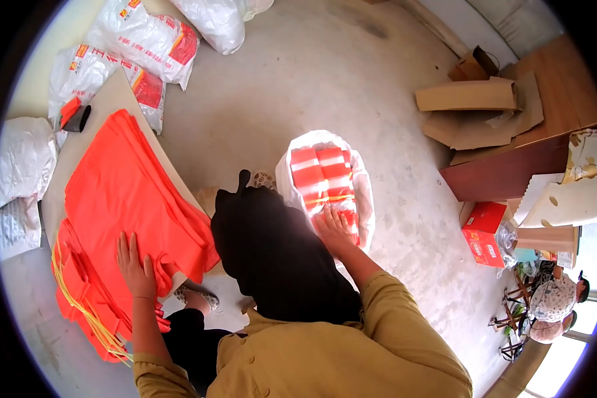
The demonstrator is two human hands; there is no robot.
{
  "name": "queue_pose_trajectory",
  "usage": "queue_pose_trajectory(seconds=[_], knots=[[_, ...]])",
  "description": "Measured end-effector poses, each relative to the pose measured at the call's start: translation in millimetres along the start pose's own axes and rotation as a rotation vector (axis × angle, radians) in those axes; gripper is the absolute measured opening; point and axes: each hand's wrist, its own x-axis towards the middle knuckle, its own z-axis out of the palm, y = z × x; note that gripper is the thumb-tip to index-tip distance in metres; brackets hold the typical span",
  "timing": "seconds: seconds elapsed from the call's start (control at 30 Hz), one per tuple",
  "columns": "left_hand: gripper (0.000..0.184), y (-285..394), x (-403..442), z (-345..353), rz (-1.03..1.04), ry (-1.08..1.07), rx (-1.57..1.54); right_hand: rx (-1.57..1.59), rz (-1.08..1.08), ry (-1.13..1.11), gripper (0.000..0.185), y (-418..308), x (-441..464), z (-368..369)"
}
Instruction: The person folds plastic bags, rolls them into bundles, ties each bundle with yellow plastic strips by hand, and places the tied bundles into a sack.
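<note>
A stack of red fabric or plastic sheets lies on a board at the left. My left hand rests flat on it with the fingers spread. Yellow strips lie along the stack's lower left edge. My right hand lies with fingers apart on red bundles tied with a yellow band. These bundles sit inside a white sack standing on the floor. What is under my right palm is hidden.
Full white sacks stand at the upper left. An opened cardboard box and a red box are at the right. Two people sit at the far lower right. A dark object lies on the board's upper end.
</note>
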Motion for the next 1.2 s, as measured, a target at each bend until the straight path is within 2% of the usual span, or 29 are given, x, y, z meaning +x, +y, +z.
queue_pose_trajectory(seconds=[0.2,0.3,0.33,0.57,0.87,1.07,1.17,1.2], knots=[[0.063,3.8,1.6,-3.1,-0.016,-0.012,-0.022,-0.021,0.095,0.141,0.069,13.1,-0.4,-9.0],[0.063,1.3,1.2,-2.1,-0.001,-0.014,-0.009,-0.069,0.106,0.322,0.072,36.7,15.3,0.8],[0.063,0.6,1.4,-1.9,0.005,-0.01,-0.004,0.023,0.129,0.255,0.075,38.3,18.3,-6.3],[0.063,2.1,2.0,-3.3,0.014,-0.007,0.019,0.162,0.197,0.076,0.081,51.4,38.5,6.4],[0.062,3.1,1.7,-5.9,0.011,-0.011,0.013,0.135,0.197,0.061,0.084,53.7,42.1,14.5],[0.063,12.2,0.7,-13.2,-0.026,-0.026,-0.024,0.036,0.146,0.35,0.074,34.8,16.5,0.0],[0.064,9.0,0.8,-9.1,-0.019,-0.011,-0.034,0.217,0.188,0.262,0.066,37.1,11.7,22.1],[0.063,9.1,1.1,-9.1,-0.023,-0.013,-0.031,0.052,0.087,0.386,0.063,31.0,3.7,26.8]])
